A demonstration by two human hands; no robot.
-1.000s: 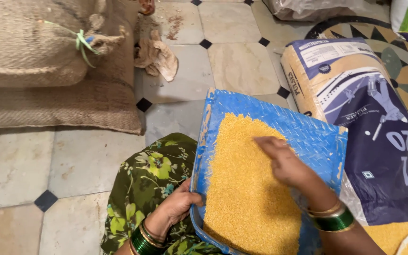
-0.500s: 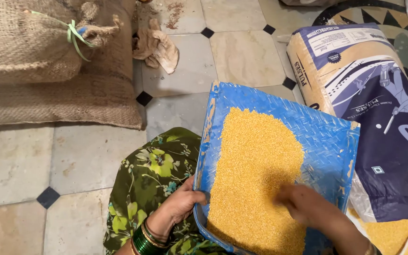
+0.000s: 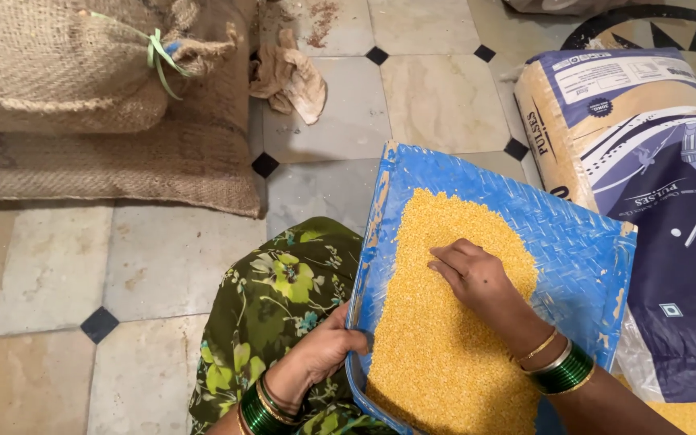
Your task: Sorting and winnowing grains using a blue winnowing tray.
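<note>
Blue woven plastic winnowing tray fills the head view centre to 4 o'clock, tilted across the lap, far edge toward 12 o'clock. Yellow split lentils lie in a wide heap on it, running from tray centre down to 6 o'clock. Right hand rests palm down on the heap, fingers loosely spread and flat in the grain, grasping nothing; green and gold bangles at its wrist. Left hand at 7 o'clock is clenched on the tray's near left rim, thumb over the edge, green bangles on that wrist too. Green floral cloth covers the lap just left of the tray, touching it. Large printed blue and tan pulses sack lies at 3 o'clock, touching the tray's right edge; loose lentils spill at its base near 5 o'clock. Tied burlap sacks are stacked at 10 o'clock. Crumpled beige rag at 12 o'clock on the tiled stone floor, well apart from the tray.
</note>
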